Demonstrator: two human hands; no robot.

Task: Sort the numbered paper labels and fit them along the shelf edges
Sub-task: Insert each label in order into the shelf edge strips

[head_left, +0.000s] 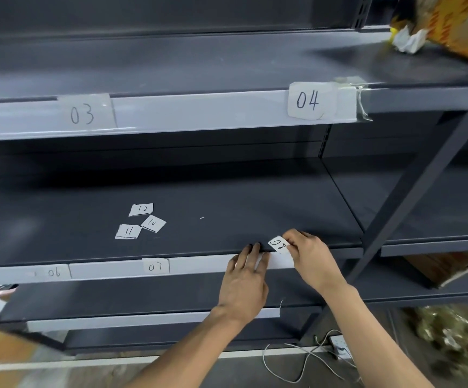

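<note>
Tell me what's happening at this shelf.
A person is fitting numbered paper labels into the shelf edge strips. The right hand holds label 08 at the middle strip, where the left hand presses. Labels 06 and 07 already sit there; 10, 11 and 12 lie loose on the shelf.

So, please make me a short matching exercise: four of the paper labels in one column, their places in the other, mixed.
Labels:
1. label 04
2. label 07
3. label 08
4. label 11

Places:
A. lying loose on the shelf board
B. held in the right hand
C. on the upper shelf edge
D. on the middle shelf edge

Pairs: 1-C, 2-D, 3-B, 4-A
</note>
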